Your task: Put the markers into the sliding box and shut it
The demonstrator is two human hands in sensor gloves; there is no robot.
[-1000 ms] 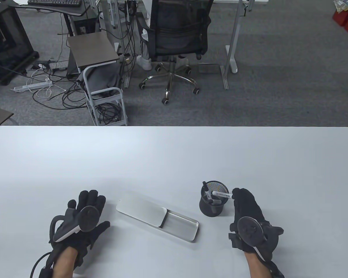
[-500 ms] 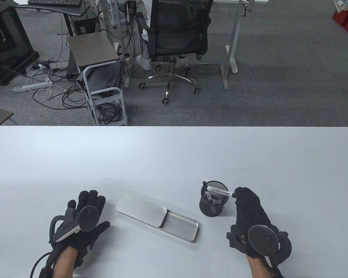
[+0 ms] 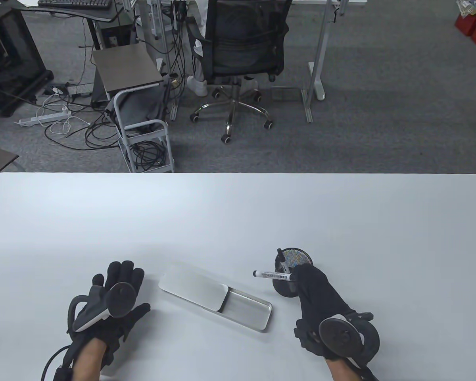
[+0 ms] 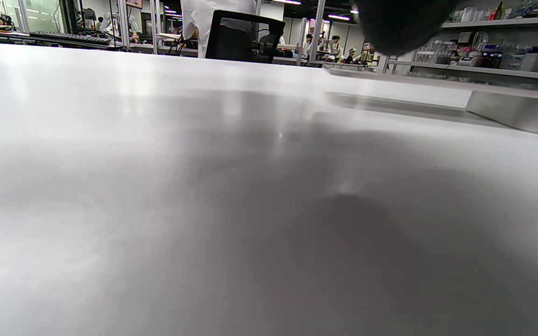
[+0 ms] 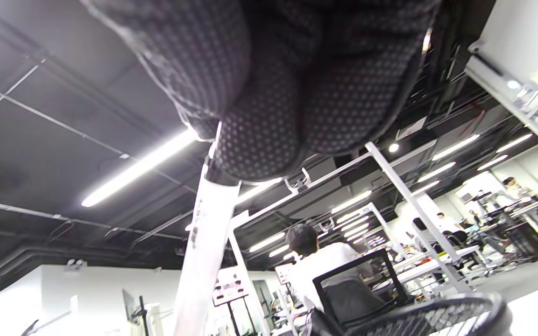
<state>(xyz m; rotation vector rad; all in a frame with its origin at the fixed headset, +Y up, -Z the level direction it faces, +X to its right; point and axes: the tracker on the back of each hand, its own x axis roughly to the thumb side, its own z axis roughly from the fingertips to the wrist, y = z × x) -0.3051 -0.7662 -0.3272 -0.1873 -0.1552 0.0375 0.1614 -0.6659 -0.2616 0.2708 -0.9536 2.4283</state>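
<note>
My right hand (image 3: 306, 278) pinches one end of a white marker (image 3: 271, 275) and holds it level above the table, left of the black mesh cup (image 3: 291, 283). In the right wrist view the marker (image 5: 203, 261) runs down from my gloved fingertips (image 5: 259, 140). Another black-capped marker (image 3: 281, 260) leans in the cup. The silver sliding box (image 3: 238, 307) lies in the middle with its lid (image 3: 194, 286) slid left, so the right half of the tray shows bare. My left hand (image 3: 117, 285) rests flat on the table left of the box, holding nothing.
The white table (image 3: 238, 214) stretches far beyond the objects. An office chair (image 3: 242, 59) and a small cart (image 3: 142, 131) stand on the carpet beyond the table's far edge. In the left wrist view the box's metal side (image 4: 516, 109) shows at the right.
My right hand has lifted the white marker out of the cup and carried it left and nearer, toward the box. The left hand and the box have not moved.
</note>
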